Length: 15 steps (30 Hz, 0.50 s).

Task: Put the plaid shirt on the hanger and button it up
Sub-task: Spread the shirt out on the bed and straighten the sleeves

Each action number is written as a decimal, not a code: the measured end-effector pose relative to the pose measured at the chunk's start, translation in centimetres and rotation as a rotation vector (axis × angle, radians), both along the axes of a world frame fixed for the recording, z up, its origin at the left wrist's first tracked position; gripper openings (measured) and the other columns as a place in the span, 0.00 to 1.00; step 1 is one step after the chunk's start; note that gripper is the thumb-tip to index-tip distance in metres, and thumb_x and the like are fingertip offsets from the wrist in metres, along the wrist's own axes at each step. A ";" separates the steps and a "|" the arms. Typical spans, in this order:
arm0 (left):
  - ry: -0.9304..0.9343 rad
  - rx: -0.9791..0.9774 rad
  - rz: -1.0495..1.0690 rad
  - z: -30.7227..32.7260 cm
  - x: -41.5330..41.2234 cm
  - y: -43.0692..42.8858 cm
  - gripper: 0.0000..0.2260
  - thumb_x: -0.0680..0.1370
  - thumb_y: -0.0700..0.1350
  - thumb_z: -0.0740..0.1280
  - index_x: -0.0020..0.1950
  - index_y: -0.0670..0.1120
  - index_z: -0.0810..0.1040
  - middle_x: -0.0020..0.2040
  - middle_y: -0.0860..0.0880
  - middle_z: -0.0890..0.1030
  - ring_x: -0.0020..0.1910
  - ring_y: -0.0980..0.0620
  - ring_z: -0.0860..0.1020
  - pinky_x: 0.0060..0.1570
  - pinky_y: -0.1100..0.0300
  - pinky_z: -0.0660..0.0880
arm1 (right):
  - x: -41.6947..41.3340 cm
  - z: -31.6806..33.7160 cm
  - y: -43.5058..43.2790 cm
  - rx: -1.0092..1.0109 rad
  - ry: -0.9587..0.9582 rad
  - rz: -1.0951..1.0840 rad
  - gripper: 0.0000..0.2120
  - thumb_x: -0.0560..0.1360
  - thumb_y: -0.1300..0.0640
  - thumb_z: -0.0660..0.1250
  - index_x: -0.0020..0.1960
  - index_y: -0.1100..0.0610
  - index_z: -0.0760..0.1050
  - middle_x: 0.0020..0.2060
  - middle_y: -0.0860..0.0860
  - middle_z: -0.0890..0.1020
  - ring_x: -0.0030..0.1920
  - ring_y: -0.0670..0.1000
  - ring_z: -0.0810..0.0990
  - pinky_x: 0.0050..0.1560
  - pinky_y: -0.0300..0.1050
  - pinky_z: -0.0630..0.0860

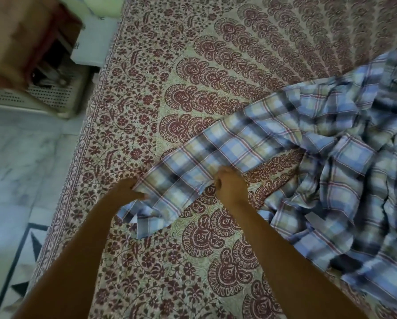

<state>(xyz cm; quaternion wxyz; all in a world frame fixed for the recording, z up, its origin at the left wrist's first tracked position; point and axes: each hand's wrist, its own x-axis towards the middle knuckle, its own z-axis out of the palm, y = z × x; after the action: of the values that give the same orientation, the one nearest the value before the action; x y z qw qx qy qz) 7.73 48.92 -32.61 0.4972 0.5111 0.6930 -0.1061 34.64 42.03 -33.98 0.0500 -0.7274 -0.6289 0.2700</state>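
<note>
Your left hand and right hand each pinch the plaid shirt sleeve cuff; tugging risks dragging the bunched body across the bed.

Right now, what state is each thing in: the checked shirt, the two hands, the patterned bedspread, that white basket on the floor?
Blue, tan and white plaid shirt: crumpled on the bed, one sleeve stretched out flat, not on any hanger.
Left hand: closed on the sleeve's cuff end.
Right hand: closed on the sleeve's other edge.
Maroon floral bedspread: spread flat under the shirt.
White perforated basket: on the floor beside the bed, contents blurred.
</note>
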 end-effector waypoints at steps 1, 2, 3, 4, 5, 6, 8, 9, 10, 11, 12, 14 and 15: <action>-0.070 -0.073 -0.022 0.4 -0.3 0.1 0.16 0.72 0.39 0.72 0.58 0.41 0.77 0.56 0.42 0.79 0.57 0.42 0.77 0.60 0.50 0.71 | 0.4 0.2 0.2 0.006 0.043 -0.037 0.06 0.71 0.67 0.62 0.44 0.59 0.74 0.51 0.56 0.78 0.45 0.54 0.74 0.51 0.41 0.69; -0.127 -0.146 -0.041 1.2 -0.9 0.1 0.13 0.71 0.41 0.72 0.55 0.45 0.79 0.54 0.45 0.81 0.56 0.44 0.77 0.60 0.50 0.71 | 0.6 0.3 0.4 0.039 0.079 -0.042 0.05 0.71 0.67 0.62 0.41 0.59 0.73 0.48 0.55 0.79 0.43 0.54 0.75 0.47 0.41 0.68; -0.161 -0.189 -0.034 1.3 -1.6 0.0 0.11 0.71 0.43 0.73 0.53 0.48 0.80 0.53 0.47 0.82 0.54 0.45 0.78 0.60 0.49 0.71 | 0.8 0.2 0.3 0.084 0.095 -0.014 0.04 0.70 0.67 0.62 0.40 0.60 0.74 0.47 0.56 0.80 0.43 0.55 0.77 0.47 0.42 0.71; -0.124 -0.183 -0.015 1.3 -2.1 -0.1 0.11 0.70 0.44 0.74 0.52 0.48 0.80 0.52 0.46 0.82 0.51 0.46 0.78 0.60 0.48 0.71 | 0.8 0.0 0.0 0.101 0.096 0.028 0.05 0.70 0.67 0.61 0.40 0.61 0.75 0.48 0.58 0.81 0.46 0.58 0.79 0.50 0.46 0.73; -0.079 -0.132 0.011 1.1 -2.5 -0.3 0.12 0.70 0.42 0.74 0.52 0.45 0.79 0.51 0.43 0.82 0.49 0.45 0.79 0.59 0.48 0.71 | 0.8 -0.3 -0.4 0.118 0.089 0.084 0.05 0.69 0.67 0.62 0.40 0.62 0.76 0.51 0.59 0.81 0.50 0.60 0.79 0.56 0.50 0.74; 0.004 -0.024 0.032 0.8 -2.6 -0.5 0.13 0.69 0.38 0.73 0.53 0.41 0.79 0.52 0.40 0.81 0.48 0.44 0.79 0.57 0.48 0.72 | 0.6 -0.5 -0.9 0.096 0.083 0.144 0.05 0.69 0.67 0.62 0.42 0.61 0.76 0.57 0.59 0.79 0.57 0.61 0.77 0.62 0.54 0.71; 0.202 0.251 0.042 0.1 -1.9 -1.1 0.15 0.69 0.33 0.71 0.55 0.38 0.77 0.56 0.39 0.79 0.52 0.41 0.77 0.53 0.50 0.73 | 0.2 -1.1 -2.3 -0.037 0.069 0.237 0.10 0.71 0.64 0.63 0.52 0.59 0.75 0.70 0.56 0.68 0.70 0.59 0.65 0.72 0.57 0.58; 0.292 0.377 0.071 0.3 -1.1 -1.6 0.16 0.70 0.31 0.69 0.56 0.41 0.77 0.58 0.41 0.78 0.55 0.40 0.76 0.52 0.51 0.72 | 0.1 -1.4 -3.0 -0.090 0.051 0.260 0.15 0.72 0.62 0.63 0.59 0.58 0.72 0.73 0.54 0.61 0.74 0.58 0.58 0.74 0.57 0.50; 0.350 0.483 0.131 0.6 -0.2 -2.1 0.17 0.70 0.30 0.66 0.56 0.43 0.78 0.58 0.41 0.77 0.57 0.40 0.75 0.53 0.51 0.72 | 0.0 -1.6 -3.5 -0.109 0.031 0.271 0.19 0.73 0.61 0.63 0.64 0.57 0.67 0.75 0.53 0.55 0.75 0.57 0.52 0.75 0.55 0.46; 0.366 0.576 0.181 0.9 0.6 -2.7 0.17 0.71 0.29 0.64 0.55 0.44 0.78 0.58 0.41 0.77 0.57 0.40 0.74 0.55 0.50 0.71 | -0.2 -1.8 -3.9 -0.121 0.023 0.276 0.23 0.74 0.60 0.62 0.68 0.57 0.63 0.76 0.53 0.52 0.76 0.56 0.48 0.75 0.54 0.44; 0.344 0.645 0.194 1.1 1.5 -3.1 0.16 0.71 0.29 0.64 0.54 0.43 0.79 0.58 0.41 0.77 0.58 0.41 0.74 0.55 0.50 0.70 | -0.3 -1.8 -4.1 -0.126 0.029 0.273 0.25 0.75 0.59 0.62 0.70 0.56 0.61 0.76 0.53 0.50 0.76 0.56 0.47 0.75 0.54 0.44; 0.216 0.721 0.118 0.8 3.2 -3.9 0.12 0.72 0.30 0.64 0.51 0.41 0.80 0.56 0.40 0.78 0.56 0.41 0.75 0.51 0.53 0.70 | -0.5 -1.7 -4.4 -0.137 0.078 0.240 0.25 0.75 0.59 0.61 0.71 0.56 0.61 0.76 0.53 0.52 0.76 0.55 0.49 0.76 0.53 0.47; 0.150 0.741 0.060 0.7 4.1 -4.2 0.10 0.73 0.30 0.64 0.49 0.41 0.80 0.54 0.40 0.79 0.54 0.41 0.76 0.48 0.55 0.70 | -0.5 -1.5 -4.4 -0.135 0.108 0.219 0.24 0.76 0.59 0.61 0.71 0.56 0.62 0.75 0.53 0.55 0.76 0.54 0.51 0.76 0.53 0.49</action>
<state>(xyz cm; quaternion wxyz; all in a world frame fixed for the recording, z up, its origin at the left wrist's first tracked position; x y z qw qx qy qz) 11.88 44.69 -31.94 0.2295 0.6265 0.7336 0.1292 34.15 37.65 -35.48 0.0047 -0.6405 -0.6814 0.3542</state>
